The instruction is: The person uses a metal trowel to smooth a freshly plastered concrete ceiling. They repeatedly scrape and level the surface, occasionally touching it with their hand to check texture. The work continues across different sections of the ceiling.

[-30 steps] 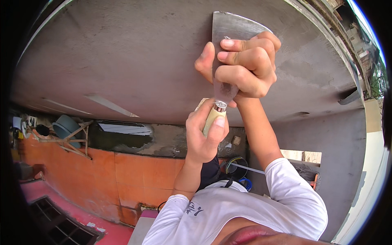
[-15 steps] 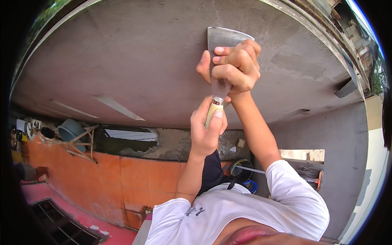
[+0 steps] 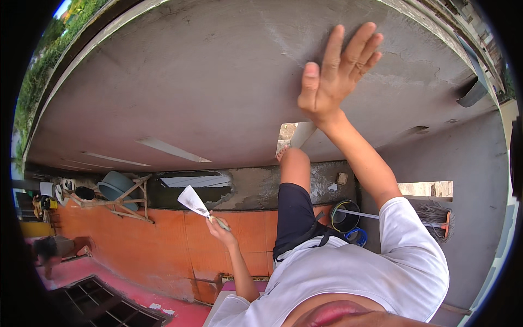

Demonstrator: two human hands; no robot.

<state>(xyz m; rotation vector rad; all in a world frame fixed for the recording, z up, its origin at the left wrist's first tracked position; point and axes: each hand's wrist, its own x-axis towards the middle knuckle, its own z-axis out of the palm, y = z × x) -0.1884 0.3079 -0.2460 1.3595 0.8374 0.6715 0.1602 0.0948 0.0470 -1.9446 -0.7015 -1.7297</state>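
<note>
My right hand (image 3: 335, 76) is raised on the grey plastered wall (image 3: 180, 82), palm flat toward it with fingers spread and nothing held. My left hand (image 3: 220, 231) is lower and to the left, closed round the pale handle of a metal putty knife (image 3: 193, 203), whose wide blade tilts up-left, apart from the plastered surface. Between my hands, my bare leg (image 3: 294, 169) reaches up to a narrow opening in the wall, where my toes show.
Along the left are a blue-grey tub (image 3: 111, 191) on a wooden stand (image 3: 139, 199) and what looks like another person (image 3: 54, 250). An orange tiled surface (image 3: 147, 240) runs below. A black bucket (image 3: 343, 218) and a mop (image 3: 436, 220) lie to the right.
My left hand has moved down-left with the putty knife. My right hand has let go of the blade and opened flat higher on the wall. My leg has come into view.
</note>
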